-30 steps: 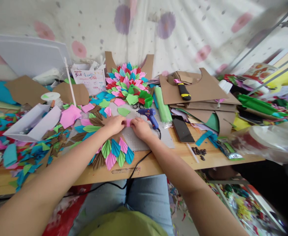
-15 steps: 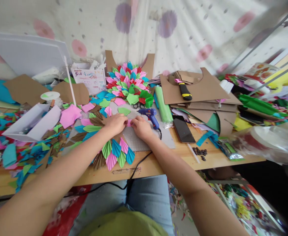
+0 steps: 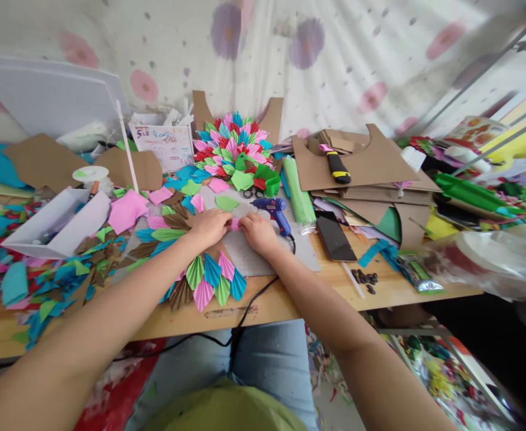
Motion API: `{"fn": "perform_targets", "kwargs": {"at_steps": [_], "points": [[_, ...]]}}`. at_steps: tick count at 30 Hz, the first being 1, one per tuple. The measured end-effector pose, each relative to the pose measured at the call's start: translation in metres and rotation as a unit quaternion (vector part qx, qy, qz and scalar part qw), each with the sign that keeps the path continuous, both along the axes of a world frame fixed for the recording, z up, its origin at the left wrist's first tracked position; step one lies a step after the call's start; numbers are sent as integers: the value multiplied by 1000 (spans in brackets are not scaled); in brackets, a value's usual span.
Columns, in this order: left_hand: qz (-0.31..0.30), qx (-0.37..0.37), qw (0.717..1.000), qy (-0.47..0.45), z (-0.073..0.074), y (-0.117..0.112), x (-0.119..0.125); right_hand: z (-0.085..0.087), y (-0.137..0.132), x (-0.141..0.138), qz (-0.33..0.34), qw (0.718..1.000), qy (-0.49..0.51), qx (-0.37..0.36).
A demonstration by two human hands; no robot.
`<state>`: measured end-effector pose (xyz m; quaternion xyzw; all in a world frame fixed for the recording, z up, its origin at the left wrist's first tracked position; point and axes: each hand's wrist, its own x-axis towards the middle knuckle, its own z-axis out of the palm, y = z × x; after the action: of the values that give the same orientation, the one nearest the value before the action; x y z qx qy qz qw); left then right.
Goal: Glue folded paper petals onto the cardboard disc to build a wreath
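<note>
A small piece of pink paper (image 3: pixel 235 224) is pinched between my left hand (image 3: pixel 209 227) and my right hand (image 3: pixel 258 232), mostly covered by the fingers. Beneath my left hand and wrist spreads a cardboard piece covered in pleated paper leaves (image 3: pixel 212 270) in green, blue, pink and brown. Just beyond my right hand a blue glue gun (image 3: pixel 274 208) lies on the grey board (image 3: pixel 296 257), its black cord running toward the table's front edge. A flat green paper leaf (image 3: pixel 226 203) rests past my fingertips.
Behind stands a finished-looking piece with many colourful paper leaves (image 3: pixel 231 143). To the right are a green paper roll (image 3: pixel 299 194), a phone (image 3: pixel 335 236), cardboard sheets (image 3: pixel 362 161) with a utility knife (image 3: pixel 337 167), and dark beads (image 3: pixel 364 278). A white box (image 3: pixel 59 227) and paper scraps (image 3: pixel 72 281) crowd the left.
Both hands keep nearly the same place and pinch on the pink paper. The view has shifted very slightly; nothing else visibly moves.
</note>
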<state>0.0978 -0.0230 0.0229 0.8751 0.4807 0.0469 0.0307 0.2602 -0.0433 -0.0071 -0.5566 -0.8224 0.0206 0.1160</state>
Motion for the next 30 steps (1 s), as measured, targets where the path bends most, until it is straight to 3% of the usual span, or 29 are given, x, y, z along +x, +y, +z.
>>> {"fn": "perform_targets", "kwargs": {"at_steps": [9,17,30], "points": [[104,-65,992,-41,5,-2,4,4,-3,-5,-44,999,12,-29],[26,-12,999,-24,-2,4,3,5,-2,-4,-41,999,13,-26],[95,-58,993,-36,2,3,7,6,-3,-6,-51,998,23,-25]]}}
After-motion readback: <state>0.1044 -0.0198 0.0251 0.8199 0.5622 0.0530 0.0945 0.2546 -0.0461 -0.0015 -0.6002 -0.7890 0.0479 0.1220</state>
